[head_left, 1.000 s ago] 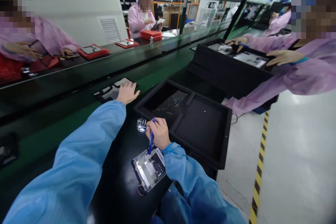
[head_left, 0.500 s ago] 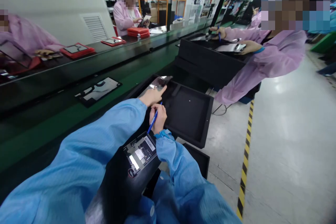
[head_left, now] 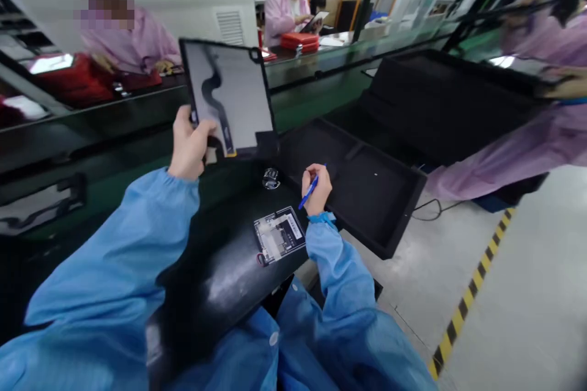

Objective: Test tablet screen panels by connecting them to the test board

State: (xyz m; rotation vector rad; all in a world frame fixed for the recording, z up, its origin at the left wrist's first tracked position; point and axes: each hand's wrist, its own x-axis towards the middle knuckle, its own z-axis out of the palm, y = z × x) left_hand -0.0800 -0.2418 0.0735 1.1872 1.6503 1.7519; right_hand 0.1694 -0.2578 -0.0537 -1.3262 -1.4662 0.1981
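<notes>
Our left hand [head_left: 187, 145] is closed around the lower-left corner of a flat panel [head_left: 241, 91], thumb on its pale face, and we hold it tilted up above the table [head_left: 215, 287]. A dark curving cable runs down that face. Our right hand [head_left: 318, 186] grips a blue pen [head_left: 307, 194], its lower end pointing toward an opened device [head_left: 280, 236] that lies on the table just below, with its inner parts facing up. Near the device we see a shiny metal object [head_left: 271, 178], too blurred to identify. Beyond our right hand sits a shallow black tray [head_left: 386, 247] with a divider. To our left lies a second panel [head_left: 34, 211]. Farther out, we see co-workers in pink sleeves, a red stack [head_left: 299, 41] and striped floor tape [head_left: 470, 299].
</notes>
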